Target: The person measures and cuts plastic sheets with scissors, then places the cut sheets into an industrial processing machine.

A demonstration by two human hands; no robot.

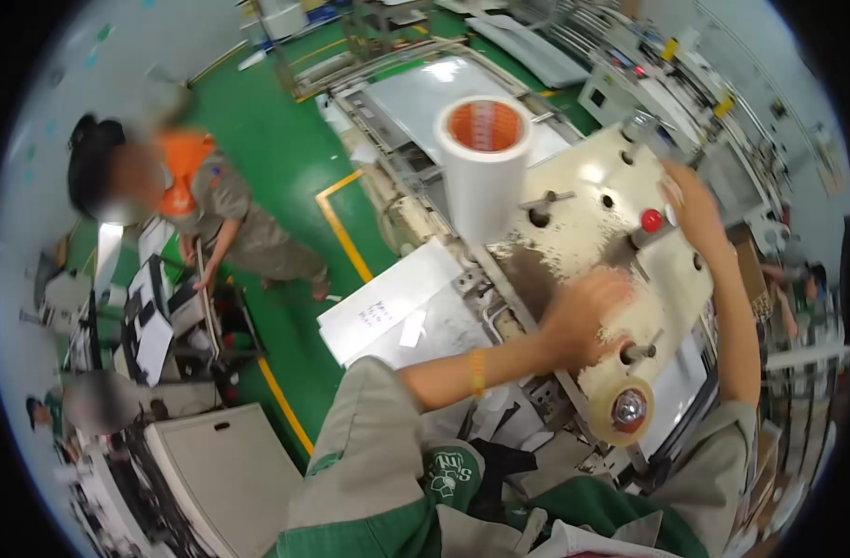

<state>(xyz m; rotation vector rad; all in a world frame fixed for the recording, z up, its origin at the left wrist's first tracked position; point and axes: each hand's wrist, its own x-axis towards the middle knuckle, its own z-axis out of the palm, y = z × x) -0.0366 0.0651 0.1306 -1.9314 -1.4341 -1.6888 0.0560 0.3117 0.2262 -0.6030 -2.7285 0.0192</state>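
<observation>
A worn cream-coloured machine panel (583,200) with bare, scraped patches lies before me. Over its lower middle is my left hand (587,312), its fingers smeared by motion, close to a metal peg (639,352). At the panel's far right edge my right hand (692,200) bends beside a red knob (652,219); its fingers are blurred and partly out of sight. A large white roll (485,191) with an orange core stands upright at the panel's left. Nearest my body, a roll of clear tape (603,414) sits around a shiny round metal knob (629,409).
White paper with handwriting (378,312) lies on a metal surface left of the panel. A co-worker in an orange vest (185,167) stands at left by a cart (206,316). A grey cabinet (225,474) is lower left. More machinery (629,79) stands at the back right.
</observation>
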